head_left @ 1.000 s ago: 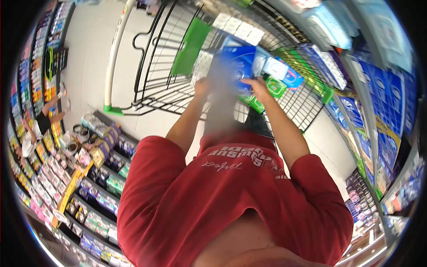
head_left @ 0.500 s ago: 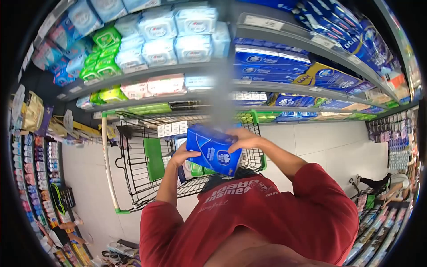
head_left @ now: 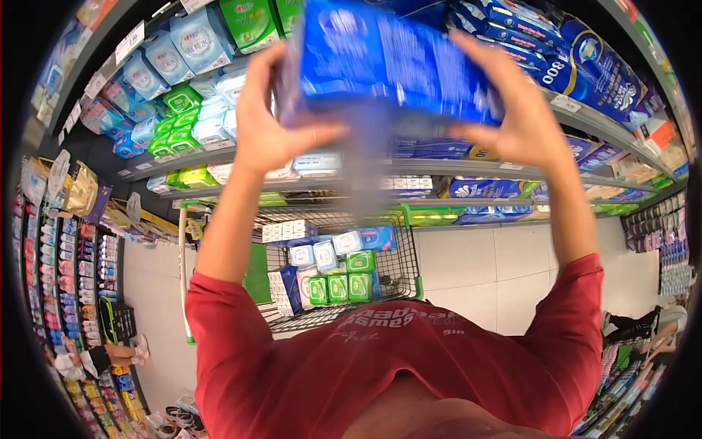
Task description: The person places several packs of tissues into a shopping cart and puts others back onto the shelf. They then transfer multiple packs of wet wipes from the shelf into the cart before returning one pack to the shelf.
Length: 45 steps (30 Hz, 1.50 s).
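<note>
Between my two hands a large blue plastic-wrapped tissue pack [head_left: 391, 62] is held up high in front of the shelves, slightly smeared by motion. My left hand [head_left: 267, 121] grips its left end, the thumb under the lower edge. At the other end my right hand [head_left: 515, 110] clasps it, fingers on the far side and thumb below. Lower down stands a shopping cart [head_left: 258, 263] with a green panel. It holds green wipes packs [head_left: 338, 287], white packs [head_left: 325, 254] and a white-and-blue tissue bundle [head_left: 287, 231].
Shelves ahead carry light blue wipes packs [head_left: 172, 58] on the left and dark blue tissue packs [head_left: 592, 62] on the right. Pale floor tiles [head_left: 468, 256] lie right of the cart. Other people [head_left: 110, 358] are at the lower left and far right. A blurred vertical smear crosses the centre.
Both hands have lifted the blue tissue pack from above the cart up towards the shelves. The cart's contents, partly covered before, now show.
</note>
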### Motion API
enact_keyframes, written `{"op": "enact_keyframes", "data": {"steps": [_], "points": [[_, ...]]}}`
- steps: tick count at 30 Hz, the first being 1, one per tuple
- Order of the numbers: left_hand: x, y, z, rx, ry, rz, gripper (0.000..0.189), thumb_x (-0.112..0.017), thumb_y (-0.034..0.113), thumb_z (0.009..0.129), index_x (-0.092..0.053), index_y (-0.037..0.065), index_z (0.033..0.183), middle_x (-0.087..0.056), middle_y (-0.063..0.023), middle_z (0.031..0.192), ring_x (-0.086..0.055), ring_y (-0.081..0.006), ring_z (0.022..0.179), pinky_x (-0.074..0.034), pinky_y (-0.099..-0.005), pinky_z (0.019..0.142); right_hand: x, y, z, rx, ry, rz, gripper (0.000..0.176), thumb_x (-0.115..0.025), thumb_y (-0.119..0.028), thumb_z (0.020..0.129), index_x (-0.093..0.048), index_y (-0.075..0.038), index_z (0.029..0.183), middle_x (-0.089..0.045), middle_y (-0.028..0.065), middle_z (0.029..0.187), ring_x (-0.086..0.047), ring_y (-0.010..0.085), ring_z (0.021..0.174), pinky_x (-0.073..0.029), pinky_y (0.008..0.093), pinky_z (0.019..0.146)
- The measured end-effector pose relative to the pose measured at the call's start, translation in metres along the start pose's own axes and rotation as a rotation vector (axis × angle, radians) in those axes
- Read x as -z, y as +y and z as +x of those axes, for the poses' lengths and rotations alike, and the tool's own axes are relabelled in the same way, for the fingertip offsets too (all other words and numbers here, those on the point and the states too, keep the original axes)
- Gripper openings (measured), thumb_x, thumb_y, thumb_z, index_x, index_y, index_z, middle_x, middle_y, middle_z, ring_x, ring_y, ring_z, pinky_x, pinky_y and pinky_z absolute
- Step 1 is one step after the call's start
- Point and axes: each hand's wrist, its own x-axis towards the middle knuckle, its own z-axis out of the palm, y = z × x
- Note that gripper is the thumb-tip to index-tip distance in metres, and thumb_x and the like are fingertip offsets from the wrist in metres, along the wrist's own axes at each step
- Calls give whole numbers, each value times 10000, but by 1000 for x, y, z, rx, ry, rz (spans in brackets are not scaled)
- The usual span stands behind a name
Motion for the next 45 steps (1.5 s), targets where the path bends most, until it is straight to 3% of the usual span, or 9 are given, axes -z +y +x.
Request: {"op": "enact_keyframes", "data": {"steps": [3,9,10,23,27,30,38,42,45], "points": [[6,1,52,-226,69,592,846,-925,158,510,-477,-20,1205,-670,-139,1012,-666,-222,869,-533,-354,818,31,9,51,154,84,-213,795,-765,-146,606,-422,7,1307,-578,199,1043,-555,356,1000,-452,393,886],[-24,-32,82,18,109,448,666,-895,255,590,-557,-23,1092,-666,-128,1011,-677,-218,864,-530,-319,770,9,70,91,210,-57,-437,799,-763,-189,632,-410,7,1321,-544,193,1148,-525,344,1073,-391,430,943],[-29,-27,82,-83,153,739,733,-897,291,567,-563,-21,1140,-639,-143,1071,-640,-259,960,-499,-344,846,4,79,91,197,-80,-476,804,-761,-205,643,-401,7,1329,-547,191,1149,-522,339,1083,-379,438,954],[-63,-73,107,70,59,503,893,-856,334,626,-385,-19,1298,-628,-196,1104,-615,-320,1012,-479,-374,872,-25,124,88,-79,-158,-679,792,-765,-347,721,-414,-95,1384,-540,172,1281,-480,314,1231,-260,514,1106],[-78,-91,102,138,149,646,724,-787,140,699,-375,-67,1257,-579,-270,1106,-573,-411,1039,-472,-424,885,-40,119,92,-61,-136,-820,665,-753,-328,731,-512,-80,1298,-584,137,1197,-509,281,1185,-297,489,1089],[-89,-101,94,-6,377,613,631,-727,111,735,-425,-8,1276,-529,-196,1153,-608,-305,955,-503,-409,795,-47,117,87,-34,-89,-924,624,-764,-273,715,-542,-75,1263,-619,136,1096,-547,281,1115,-308,495,1078],[-102,-90,77,-109,180,632,332,-621,145,806,-631,69,1129,-600,-144,1035,-572,-326,982,-478,-430,839,-64,129,94,65,62,-885,339,-673,-77,697,-586,-21,1019,-657,129,917,-609,284,957,-355,534,985],[-82,-95,67,-190,284,554,255,-624,131,796,-668,17,1019,-647,-186,966,-581,-368,947,-462,-443,848,-69,120,103,-116,-61,-973,410,-706,-271,739,-559,-41,1045,-657,121,885,-610,292,966,-353,554,965],[-46,-95,25,-231,411,543,211,-653,160,811,-676,62,997,-658,-141,980,-598,-324,966,-457,-389,870,-70,96,100,-32,50,-1045,520,-660,-337,802,-528,-66,1225,-622,138,1132,-580,312,1081,-365,581,968]]}}
